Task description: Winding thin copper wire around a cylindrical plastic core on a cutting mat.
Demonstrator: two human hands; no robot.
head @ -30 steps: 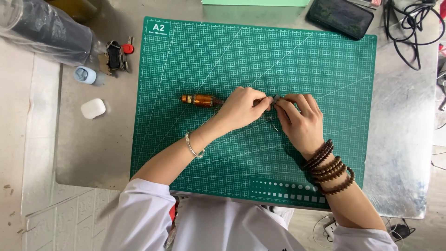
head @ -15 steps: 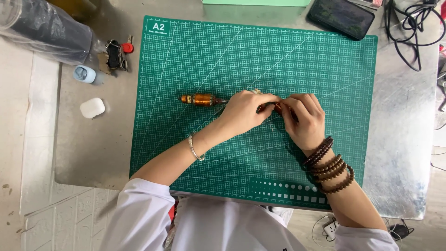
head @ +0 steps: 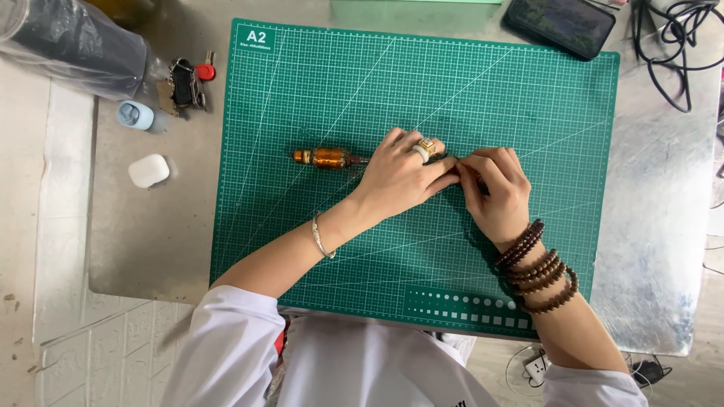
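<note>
A copper-coloured motor rotor on a thin shaft (head: 328, 157) lies on the green cutting mat (head: 339, 83). My left hand (head: 400, 177), with a ring and a thin bracelet, covers the shaft's right end, fingers closed over it. My right hand (head: 494, 188), with dark bead bracelets at the wrist, meets it fingertip to fingertip and pinches a small dark part that is mostly hidden. What sits between the fingers cannot be made out.
A grey metal table (head: 664, 226) carries the mat. At its left lie a white earbud case (head: 148, 170), a small blue case (head: 135, 115), keys (head: 185, 81) and a plastic-wrapped dark cylinder (head: 75, 41). A phone (head: 559, 24) and black cables (head: 675, 38) sit at the back right.
Both hands have stayed at the rotor's right end, with the fingers shifting slightly and pressing closer together. The rotor has not moved along the mat.
</note>
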